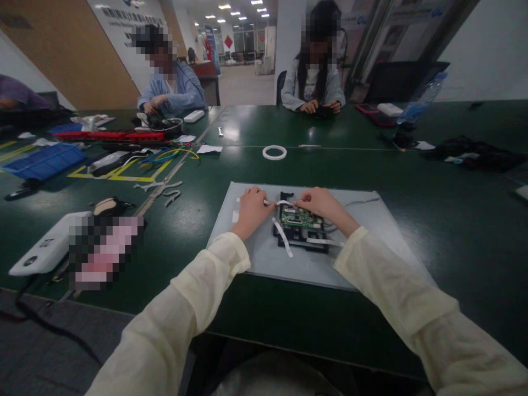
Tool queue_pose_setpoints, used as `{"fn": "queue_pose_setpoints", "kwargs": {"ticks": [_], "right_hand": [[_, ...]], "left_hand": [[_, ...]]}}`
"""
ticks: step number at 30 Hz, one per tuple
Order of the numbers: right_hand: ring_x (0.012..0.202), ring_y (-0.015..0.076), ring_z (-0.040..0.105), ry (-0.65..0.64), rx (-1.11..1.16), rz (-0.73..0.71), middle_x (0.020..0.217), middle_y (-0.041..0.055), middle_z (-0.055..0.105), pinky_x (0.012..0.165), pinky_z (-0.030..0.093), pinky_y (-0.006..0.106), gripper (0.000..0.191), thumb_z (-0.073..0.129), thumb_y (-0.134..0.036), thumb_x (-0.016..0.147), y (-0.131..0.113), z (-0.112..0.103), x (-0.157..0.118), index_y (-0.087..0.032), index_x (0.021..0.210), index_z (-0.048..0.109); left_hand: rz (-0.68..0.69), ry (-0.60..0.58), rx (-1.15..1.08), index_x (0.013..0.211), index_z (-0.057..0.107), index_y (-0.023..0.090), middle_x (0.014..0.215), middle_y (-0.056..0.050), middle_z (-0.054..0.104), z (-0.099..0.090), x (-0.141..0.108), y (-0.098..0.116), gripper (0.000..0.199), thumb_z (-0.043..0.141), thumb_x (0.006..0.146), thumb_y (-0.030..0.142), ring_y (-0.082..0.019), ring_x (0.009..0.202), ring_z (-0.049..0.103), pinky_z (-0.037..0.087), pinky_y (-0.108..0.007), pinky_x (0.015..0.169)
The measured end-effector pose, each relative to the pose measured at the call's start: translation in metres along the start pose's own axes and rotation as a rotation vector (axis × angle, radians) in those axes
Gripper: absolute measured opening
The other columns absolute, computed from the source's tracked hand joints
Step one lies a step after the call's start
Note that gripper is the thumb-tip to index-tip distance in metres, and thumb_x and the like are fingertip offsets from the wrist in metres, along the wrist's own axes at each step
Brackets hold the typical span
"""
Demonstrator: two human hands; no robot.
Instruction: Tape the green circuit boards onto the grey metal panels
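A green circuit board sits in a black frame on a light grey panel. My left hand pinches one end of a short white strip at the frame's upper left corner. At the strip's other end, my right hand has its fingers closed over the board's top edge. One white strip lies slanted across the frame's left side, and another white strip crosses its lower right. Thin grey cables run from the right side of the frame, partly behind my right hand.
Beyond the panel lies a white tape roll. To the left are a white device, a blurred pink object, loose white strips and a blue basket. Two people sit across the green table; a bottle stands far right.
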State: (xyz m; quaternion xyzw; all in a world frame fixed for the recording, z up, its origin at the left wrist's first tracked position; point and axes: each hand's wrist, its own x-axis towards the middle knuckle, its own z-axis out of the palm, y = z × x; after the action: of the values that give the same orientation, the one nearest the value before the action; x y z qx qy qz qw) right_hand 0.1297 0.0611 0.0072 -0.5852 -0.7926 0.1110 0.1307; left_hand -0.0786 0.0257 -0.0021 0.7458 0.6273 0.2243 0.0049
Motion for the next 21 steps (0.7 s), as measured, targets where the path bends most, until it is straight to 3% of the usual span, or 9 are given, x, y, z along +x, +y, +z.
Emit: {"fn": "queue_pose_setpoints", "kwargs": {"ticks": [6, 10, 16, 21], "right_hand": [[0.051, 0.0141, 0.049, 0.008, -0.054, 0.060, 0.053, 0.0053, 0.057, 0.050, 0.026, 0.025, 0.043, 0.061, -0.055, 0.074, 0.001, -0.001, -0.001, -0.016, 0.054, 0.060], [0.052, 0.0131, 0.048, 0.012, -0.031, 0.046, 0.055, 0.0034, 0.057, 0.051, 0.027, 0.025, 0.037, 0.062, -0.049, 0.074, 0.005, -0.002, -0.002, -0.016, 0.056, 0.059], [0.072, 0.0127, 0.057, 0.007, 0.086, -0.076, 0.079, 0.0032, 0.065, 0.064, 0.038, 0.021, 0.015, 0.061, -0.029, 0.075, 0.000, -0.008, -0.004, -0.015, 0.079, 0.067], [0.082, 0.0143, 0.059, -0.044, 0.144, -0.165, 0.091, 0.0036, 0.068, 0.069, 0.040, 0.020, 0.024, 0.048, -0.023, 0.082, -0.013, -0.002, -0.006, -0.018, 0.085, 0.071]], "left_hand": [[-0.035, -0.010, -0.024, 0.066, 0.053, 0.019, 0.087, -0.007, 0.056, -0.005, -0.003, -0.007, 0.022, 0.065, 0.079, 0.032, -0.024, 0.089, 0.052, 0.042, -0.034, 0.074], [-0.043, -0.021, -0.035, 0.066, 0.052, 0.019, 0.086, -0.006, 0.055, -0.007, -0.002, -0.010, 0.020, 0.064, 0.079, 0.029, -0.023, 0.088, 0.052, 0.042, -0.034, 0.074], [0.000, -0.009, -0.031, 0.066, 0.052, 0.019, 0.085, -0.005, 0.055, -0.004, -0.001, -0.013, 0.017, 0.060, 0.080, 0.022, -0.022, 0.086, 0.052, 0.042, -0.033, 0.075], [0.027, -0.003, -0.003, 0.069, 0.053, 0.019, 0.086, -0.006, 0.056, -0.003, -0.002, -0.014, 0.013, 0.058, 0.081, 0.021, -0.022, 0.087, 0.052, 0.042, -0.034, 0.076]]}}
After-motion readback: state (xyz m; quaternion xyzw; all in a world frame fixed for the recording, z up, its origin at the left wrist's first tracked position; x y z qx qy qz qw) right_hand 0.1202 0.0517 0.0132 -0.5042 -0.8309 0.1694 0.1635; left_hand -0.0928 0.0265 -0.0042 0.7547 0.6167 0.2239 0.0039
